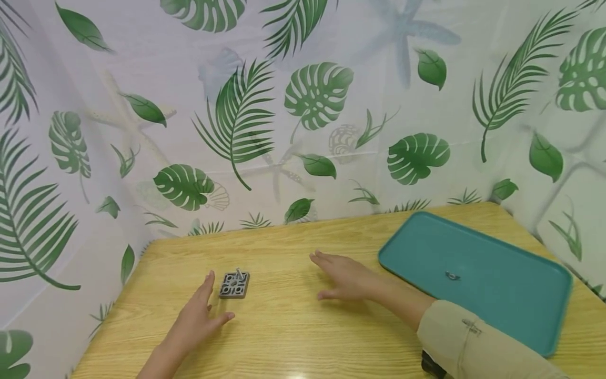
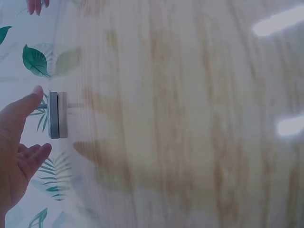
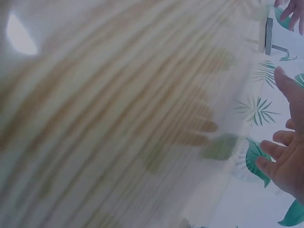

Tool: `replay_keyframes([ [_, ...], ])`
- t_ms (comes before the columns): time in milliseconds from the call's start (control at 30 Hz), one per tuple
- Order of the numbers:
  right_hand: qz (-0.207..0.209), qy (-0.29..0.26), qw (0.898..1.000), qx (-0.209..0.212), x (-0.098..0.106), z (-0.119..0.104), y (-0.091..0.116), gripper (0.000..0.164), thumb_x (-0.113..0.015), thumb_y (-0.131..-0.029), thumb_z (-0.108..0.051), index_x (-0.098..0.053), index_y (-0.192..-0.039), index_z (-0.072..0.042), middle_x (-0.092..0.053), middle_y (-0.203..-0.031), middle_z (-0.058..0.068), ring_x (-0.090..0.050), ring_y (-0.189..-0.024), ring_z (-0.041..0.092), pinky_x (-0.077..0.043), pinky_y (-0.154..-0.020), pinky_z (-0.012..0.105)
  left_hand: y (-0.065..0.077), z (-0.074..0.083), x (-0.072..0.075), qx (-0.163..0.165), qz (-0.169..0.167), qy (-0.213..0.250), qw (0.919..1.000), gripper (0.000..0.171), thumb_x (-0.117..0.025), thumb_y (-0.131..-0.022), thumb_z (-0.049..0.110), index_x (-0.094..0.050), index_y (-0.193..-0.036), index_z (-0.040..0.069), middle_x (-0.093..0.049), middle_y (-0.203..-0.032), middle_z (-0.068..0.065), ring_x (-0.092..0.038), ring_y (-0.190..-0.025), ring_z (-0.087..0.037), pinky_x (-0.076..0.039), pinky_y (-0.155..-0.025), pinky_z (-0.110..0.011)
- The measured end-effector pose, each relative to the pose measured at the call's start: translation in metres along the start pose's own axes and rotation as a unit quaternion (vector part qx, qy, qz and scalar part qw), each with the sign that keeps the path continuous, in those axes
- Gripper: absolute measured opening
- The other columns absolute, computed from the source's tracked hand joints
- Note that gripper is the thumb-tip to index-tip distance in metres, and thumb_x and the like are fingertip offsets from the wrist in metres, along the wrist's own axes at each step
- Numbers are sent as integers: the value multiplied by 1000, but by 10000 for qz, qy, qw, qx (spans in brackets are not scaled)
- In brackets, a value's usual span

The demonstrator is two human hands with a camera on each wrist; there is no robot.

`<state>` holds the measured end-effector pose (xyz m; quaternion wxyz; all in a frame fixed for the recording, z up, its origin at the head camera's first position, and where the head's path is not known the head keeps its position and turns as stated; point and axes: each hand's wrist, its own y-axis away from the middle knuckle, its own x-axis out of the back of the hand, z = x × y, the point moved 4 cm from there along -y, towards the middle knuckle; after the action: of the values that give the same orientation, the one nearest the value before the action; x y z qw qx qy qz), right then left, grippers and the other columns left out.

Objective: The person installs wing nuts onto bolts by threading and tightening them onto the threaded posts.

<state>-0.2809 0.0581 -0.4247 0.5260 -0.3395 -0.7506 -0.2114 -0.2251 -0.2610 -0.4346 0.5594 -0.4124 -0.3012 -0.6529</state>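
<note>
Head: a grey square plate (image 1: 233,287) lies flat on the yellow wood-grain counter (image 1: 293,337), slim metallic pin (image 1: 240,274) rising from its far-right corner. Left hand (image 1: 193,322), fingers apart, is left of the plate; right hand (image 1: 349,278), thumb spread, well right. Left wrist: plate edge-on, long side along the counter. Right wrist: pin points away from the counter.

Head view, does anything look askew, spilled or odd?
Only the teal tray looks askew, angled against the back edge of the table. Nothing appears spilled or damaged; the gray block lies flat, one metal pin sticking up near its far right corner.
</note>
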Motion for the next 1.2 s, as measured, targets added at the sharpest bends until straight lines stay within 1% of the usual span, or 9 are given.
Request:
replay_keyframes([
  [100,-87,-793,9958,-446,-2,2,-6,78,-68,-88,-31,-27,-147,0,-30,-150,21,-35,-135,36,-35,-109,48,-3,-3,-2,160,-69,99,9998,99,-74,-82,29,-10,-149,-3,-27,-146,-33,-54,-114,-44,-52,-91,-45],
  [167,-85,-1439,9863,-802,-2,5,-10,75,-67,-89,-24,-27,-147,-1,-33,-149,20,-37,-134,35,-38,-107,48,-6,-6,-2,258,-50,5,9997,97,-74,-82,29,-12,-149,-3,-34,-141,-33,-58,-108,-43,-50,-91,-49],
  [267,119,-2148,9710,-1041,-1,10,-17,71,-68,-88,-19,-30,-145,1,-39,-144,21,-45,-127,37,-46,-100,46,-11,-9,-2,440,-54,41,9990,97,-74,-82,29,-13,-149,-4,-40,-138,-33,-57,-110,-44,-49,-92,-51],
  [400,438,-2655,9558,-1183,-2,12,-25,66,-69,-87,-15,-36,-141,5,-50,-134,22,-53,-117,35,-52,-92,42,-16,-15,-4,701,-87,522,9961,96,-74,-82,26,-12,-149,-3,-37,-141,-31,-51,-118,-44,-50,-92,-47],
  [600,633,-2888,9470,-1259,-10,5,-36,64,-73,-83,-13,-43,-136,7,-59,-121,16,-59,-103,26,-54,-84,34,-20,-23,-4,1097,-43,1288,9856,94,-76,-81,22,-16,-148,-5,-38,-140,-31,-50,-120,-43,-50,-94,-44],
  [767,764,-3022,9427,-1187,-16,-10,-48,64,-76,-80,-12,-45,-134,7,-61,-117,16,-60,-97,24,-55,-81,32,-20,-26,-1,1242,-279,1933,9728,87,-74,-82,13,-20,-146,-8,-41,-139,-31,-49,-121,-42,-48,-98,-42],
  [967,735,-3352,9321,-1156,-32,-23,-58,65,-77,-78,-11,-46,-132,8,-59,-119,19,-62,-97,25,-56,-80,30,-24,-33,-1,1237,-381,2064,9699,84,-75,-78,3,-24,-141,-14,-44,-134,-33,-51,-118,-41,-51,-94,-40],
  [1100,755,-3508,9246,-1278,-41,-24,-62,65,-79,-76,-9,-48,-131,7,-59,-120,19,-61,-97,25,-56,-80,31,-29,-38,-3,1303,-449,2130,9673,83,-77,-76,3,-28,-140,-14,-47,-132,-31,-52,-117,-39,-52,-93,-38],
  [1200,770,-3508,9237,-1335,-48,-26,-66,66,-79,-75,-9,-48,-131,7,-59,-119,19,-61,-95,23,-55,-81,32,-33,-38,-3,1369,-590,2162,9649,83,-79,-74,4,-30,-140,-13,-47,-132,-30,-51,-117,-39,-51,-93,-38],
])
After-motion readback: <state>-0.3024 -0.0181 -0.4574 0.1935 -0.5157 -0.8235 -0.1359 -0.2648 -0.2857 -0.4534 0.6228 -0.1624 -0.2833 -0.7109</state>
